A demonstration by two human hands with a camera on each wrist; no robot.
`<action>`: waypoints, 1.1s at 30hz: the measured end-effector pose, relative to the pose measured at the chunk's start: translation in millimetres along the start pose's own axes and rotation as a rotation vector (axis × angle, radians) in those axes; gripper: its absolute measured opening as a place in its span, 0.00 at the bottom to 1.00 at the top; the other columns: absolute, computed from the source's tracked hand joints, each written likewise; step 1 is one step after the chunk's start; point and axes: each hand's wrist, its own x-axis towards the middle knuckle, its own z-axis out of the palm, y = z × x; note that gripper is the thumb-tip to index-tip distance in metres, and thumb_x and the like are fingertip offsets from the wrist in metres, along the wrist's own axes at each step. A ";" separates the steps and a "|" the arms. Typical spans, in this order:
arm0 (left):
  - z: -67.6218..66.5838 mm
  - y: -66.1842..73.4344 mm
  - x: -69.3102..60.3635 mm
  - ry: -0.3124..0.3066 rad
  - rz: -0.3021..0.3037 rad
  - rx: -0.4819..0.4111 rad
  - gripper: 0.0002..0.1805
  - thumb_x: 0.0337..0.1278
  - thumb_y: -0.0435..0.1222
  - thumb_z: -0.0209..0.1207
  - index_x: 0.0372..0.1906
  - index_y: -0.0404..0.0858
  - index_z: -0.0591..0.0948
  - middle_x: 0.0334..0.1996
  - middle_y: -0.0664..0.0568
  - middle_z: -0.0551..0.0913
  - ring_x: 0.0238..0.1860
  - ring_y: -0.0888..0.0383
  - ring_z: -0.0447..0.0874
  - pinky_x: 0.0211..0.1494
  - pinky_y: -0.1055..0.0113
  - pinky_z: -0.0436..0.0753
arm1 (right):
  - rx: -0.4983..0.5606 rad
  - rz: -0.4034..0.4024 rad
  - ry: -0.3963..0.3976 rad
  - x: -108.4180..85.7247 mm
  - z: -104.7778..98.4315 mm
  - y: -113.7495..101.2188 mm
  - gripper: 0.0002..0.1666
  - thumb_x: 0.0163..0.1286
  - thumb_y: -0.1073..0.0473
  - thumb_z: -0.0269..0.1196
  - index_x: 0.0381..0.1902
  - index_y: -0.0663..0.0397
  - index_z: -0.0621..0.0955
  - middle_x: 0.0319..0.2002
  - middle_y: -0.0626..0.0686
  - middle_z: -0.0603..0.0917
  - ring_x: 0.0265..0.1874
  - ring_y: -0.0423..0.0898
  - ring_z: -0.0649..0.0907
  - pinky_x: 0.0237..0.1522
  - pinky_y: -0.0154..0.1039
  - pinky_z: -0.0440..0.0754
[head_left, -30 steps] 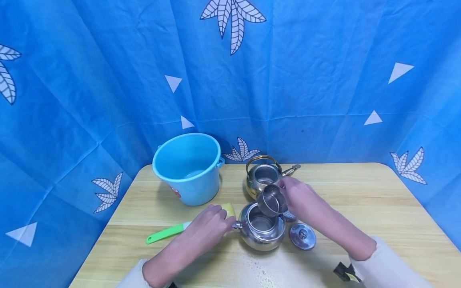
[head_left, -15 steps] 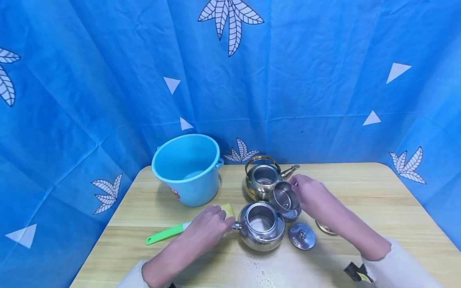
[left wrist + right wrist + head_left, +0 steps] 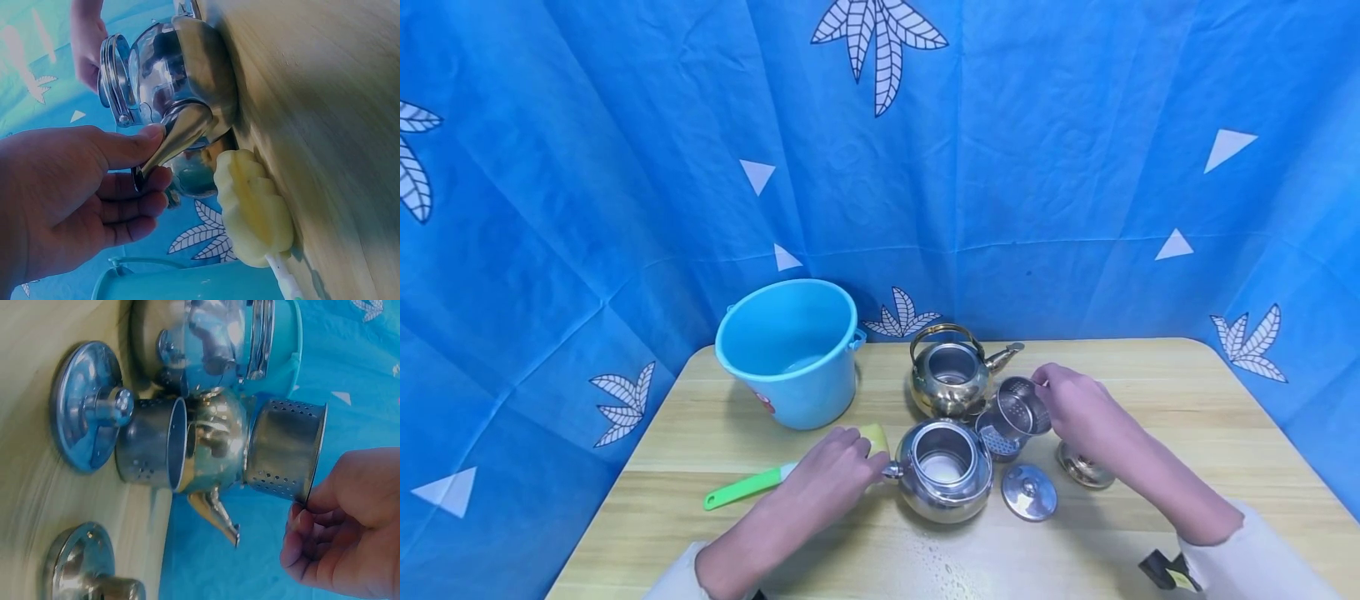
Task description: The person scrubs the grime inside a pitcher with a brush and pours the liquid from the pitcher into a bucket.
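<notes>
My left hand [image 3: 842,467] pinches the spout [image 3: 178,134] of a silver teapot [image 3: 943,479], which stands on the table without its lid. My right hand [image 3: 1075,408] pinches the rim of a perforated metal strainer basket [image 3: 287,450], held in the air. Below it a second strainer basket [image 3: 150,442] stands on the table. Behind the silver teapot is a gold teapot [image 3: 936,387], also uncovered, its handle raised. A silver lid [image 3: 1030,492] and a gold lid [image 3: 1084,467] lie to the right. Beside my left hand lies a yellow sponge brush [image 3: 253,212].
A light blue bucket [image 3: 805,392] stands at the back left of the wooden table. The brush's green handle [image 3: 745,488] points left. Water drops [image 3: 947,571] dot the tabletop in front of the silver teapot. A blue curtain [image 3: 1037,167] hangs behind.
My right hand has moved right with the strainer basket, away from above the silver teapot, uncovering the second basket and the gold lid. The left hand stays at the spout.
</notes>
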 end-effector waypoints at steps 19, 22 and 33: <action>0.4 1.1 1.3 -0.004 -0.008 0.004 0.06 0.60 0.41 0.71 0.42 0.49 0.89 0.31 0.55 0.89 0.30 0.61 0.78 0.36 0.72 0.75 | -0.035 0.058 -0.014 -1.8 4.4 47.0 0.15 0.75 0.68 0.55 0.54 0.74 0.78 0.43 0.68 0.87 0.32 0.52 0.85 0.34 0.49 0.87; 0.2 1.0 1.7 -0.010 -0.011 -0.003 0.07 0.60 0.40 0.71 0.42 0.49 0.89 0.31 0.55 0.89 0.30 0.61 0.78 0.36 0.72 0.75 | -0.060 0.035 0.011 -0.5 6.1 53.3 0.14 0.73 0.69 0.57 0.51 0.75 0.79 0.41 0.68 0.87 0.33 0.55 0.86 0.36 0.52 0.87; -1.2 1.3 1.5 -0.012 -0.011 0.000 0.07 0.58 0.38 0.72 0.41 0.49 0.89 0.30 0.55 0.89 0.30 0.61 0.78 0.36 0.72 0.75 | -0.090 0.020 0.022 4.0 12.1 71.3 0.14 0.68 0.72 0.59 0.49 0.77 0.79 0.38 0.68 0.87 0.35 0.64 0.87 0.40 0.59 0.87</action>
